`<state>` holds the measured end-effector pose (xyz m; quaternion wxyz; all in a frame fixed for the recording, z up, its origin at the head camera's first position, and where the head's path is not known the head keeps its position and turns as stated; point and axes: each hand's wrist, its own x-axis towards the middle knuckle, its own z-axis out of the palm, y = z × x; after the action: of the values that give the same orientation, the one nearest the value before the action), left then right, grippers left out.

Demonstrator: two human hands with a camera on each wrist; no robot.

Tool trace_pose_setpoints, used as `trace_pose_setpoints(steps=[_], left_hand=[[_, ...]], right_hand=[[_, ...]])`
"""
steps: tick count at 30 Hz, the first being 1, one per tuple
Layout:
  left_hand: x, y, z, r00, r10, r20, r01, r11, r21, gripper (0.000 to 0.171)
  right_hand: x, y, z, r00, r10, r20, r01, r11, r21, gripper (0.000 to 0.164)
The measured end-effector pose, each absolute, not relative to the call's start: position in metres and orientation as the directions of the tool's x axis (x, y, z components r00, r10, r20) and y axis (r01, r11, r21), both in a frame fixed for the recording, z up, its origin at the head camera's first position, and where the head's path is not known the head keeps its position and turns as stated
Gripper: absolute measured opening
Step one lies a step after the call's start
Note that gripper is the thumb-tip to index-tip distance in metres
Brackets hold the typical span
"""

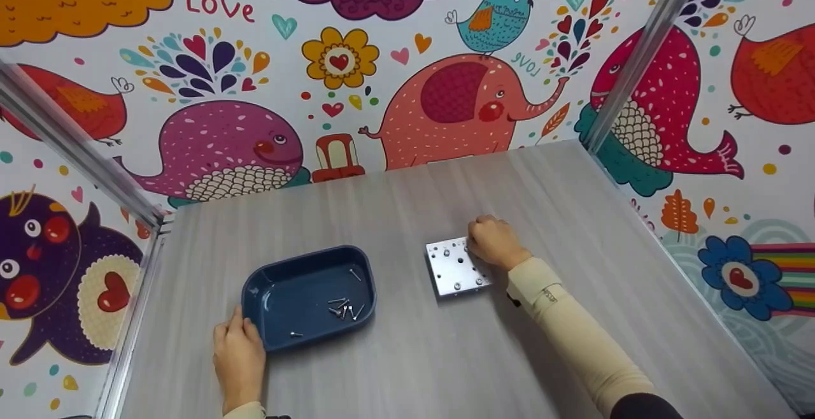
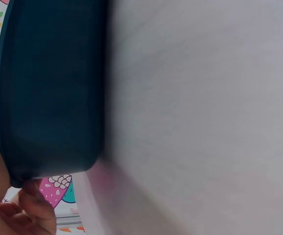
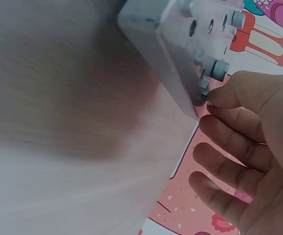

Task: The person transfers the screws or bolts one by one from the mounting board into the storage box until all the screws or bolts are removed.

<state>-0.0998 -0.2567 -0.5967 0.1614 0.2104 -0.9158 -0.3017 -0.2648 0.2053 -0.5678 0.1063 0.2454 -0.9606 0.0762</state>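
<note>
At the left corner of a dark blue tray (image 1: 290,301), my left hand (image 1: 239,362) grips the rim, its thumb and curled fingers on the edge in the left wrist view. Several small silver screws (image 1: 344,309) lie loose inside the tray. To its right is a square metal block (image 1: 451,272) with holes and some screws standing in its top. Over the block's far right corner, my right hand (image 1: 496,241) pinches a small screw (image 3: 205,89) with thumb and index finger, right at the block's face. The other fingers of that hand are loosely bent.
All this stands on a grey wood-grain table (image 1: 395,355). Walls printed with cartoon animals (image 1: 458,107) rise behind and at both sides. Metal frame posts (image 1: 643,56) stand at the table's back corners.
</note>
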Motion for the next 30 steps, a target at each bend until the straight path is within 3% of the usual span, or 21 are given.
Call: trace_pose_setpoints(steps=[21, 30], left_hand=[[-0.099, -0.258, -0.596, -0.865, -0.481, 0.144, -0.298, 0.723, 0.623, 0.041], [-0.099, -0.257, -0.596, -0.866, -0.473, 0.162, -0.279, 0.726, 0.629, 0.042]], right_hand=[[-0.264, 0.198, -0.543, -0.845, -0.466, 0.262, -0.501, 0.862, -0.080, 0.006], [-0.257, 0.164, -0.533, -0.751, -0.551, 0.364, -0.607, 0.793, -0.054, 0.003]])
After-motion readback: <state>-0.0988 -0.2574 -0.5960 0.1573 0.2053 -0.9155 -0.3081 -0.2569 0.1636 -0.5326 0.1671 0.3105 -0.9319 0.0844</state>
